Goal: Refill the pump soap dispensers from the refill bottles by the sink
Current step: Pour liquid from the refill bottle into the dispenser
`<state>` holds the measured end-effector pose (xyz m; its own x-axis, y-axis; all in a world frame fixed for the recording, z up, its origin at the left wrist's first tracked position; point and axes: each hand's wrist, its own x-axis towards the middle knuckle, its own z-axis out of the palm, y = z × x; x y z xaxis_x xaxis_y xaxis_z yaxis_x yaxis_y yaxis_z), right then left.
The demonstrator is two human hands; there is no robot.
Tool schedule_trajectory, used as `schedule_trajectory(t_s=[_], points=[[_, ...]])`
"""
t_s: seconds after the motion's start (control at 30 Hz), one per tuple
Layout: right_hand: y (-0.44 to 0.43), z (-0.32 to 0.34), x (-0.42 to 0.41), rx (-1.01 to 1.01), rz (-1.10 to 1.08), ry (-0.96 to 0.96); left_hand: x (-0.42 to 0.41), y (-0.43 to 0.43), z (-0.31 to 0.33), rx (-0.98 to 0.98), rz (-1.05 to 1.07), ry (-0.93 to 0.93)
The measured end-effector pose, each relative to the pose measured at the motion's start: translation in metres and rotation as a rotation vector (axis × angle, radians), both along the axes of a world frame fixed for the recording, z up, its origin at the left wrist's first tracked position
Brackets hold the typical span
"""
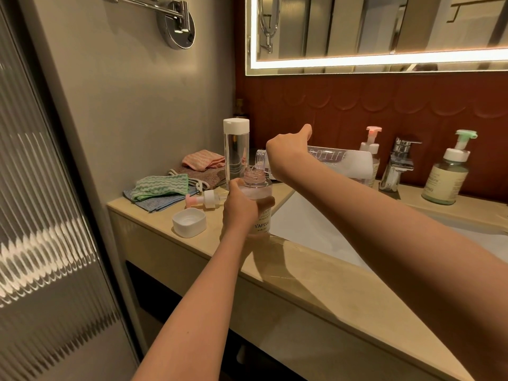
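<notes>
I'm mid-pour. My left hand (239, 213) curls round the dispenser (259, 189), just left of the sink (302, 224). My right hand (286, 152) holds the tipped refill (346, 163) at its mouth, thumb raised, fingers hidden. Next I'd probably tip it further, keeping the necks aligned.

Warmly lit by a glowing-edged wall mirror (384, 37), dark red scalloped tile backsplash (357, 105) behind long beige stone table (316, 270); at left, plain grey wall (123, 92) with round chrome bracket (178, 26), beside ribbed glass door (41, 215).
</notes>
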<state>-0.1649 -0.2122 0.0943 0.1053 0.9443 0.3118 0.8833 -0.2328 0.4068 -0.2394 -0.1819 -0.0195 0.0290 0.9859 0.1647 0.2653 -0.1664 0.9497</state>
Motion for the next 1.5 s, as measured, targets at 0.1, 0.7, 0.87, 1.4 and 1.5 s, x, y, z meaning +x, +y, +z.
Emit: schedule_trajectory(t_s=[0.1,0.7,0.87,1.4,1.5], points=[[0.0002,-0.0001,-0.0003,-0.001,0.001,0.001,0.0002,0.0002,0.0000,0.003,0.002,0.001],[0.0029,-0.0015,0.0014,0.004,0.013,0.005,0.0007,0.0039,-0.0016,0.002,0.008,0.014],[0.0028,-0.0013,0.0011,0.005,0.011,-0.011,0.0007,0.0039,-0.0014,0.004,0.015,0.024],[0.0032,-0.0015,0.0006,-0.001,0.014,-0.008,0.0001,0.0015,-0.0005,0.016,-0.001,0.012],[0.0029,-0.0014,0.0002,0.003,0.015,-0.011,-0.0001,0.0012,-0.0008,0.019,0.001,0.017]])
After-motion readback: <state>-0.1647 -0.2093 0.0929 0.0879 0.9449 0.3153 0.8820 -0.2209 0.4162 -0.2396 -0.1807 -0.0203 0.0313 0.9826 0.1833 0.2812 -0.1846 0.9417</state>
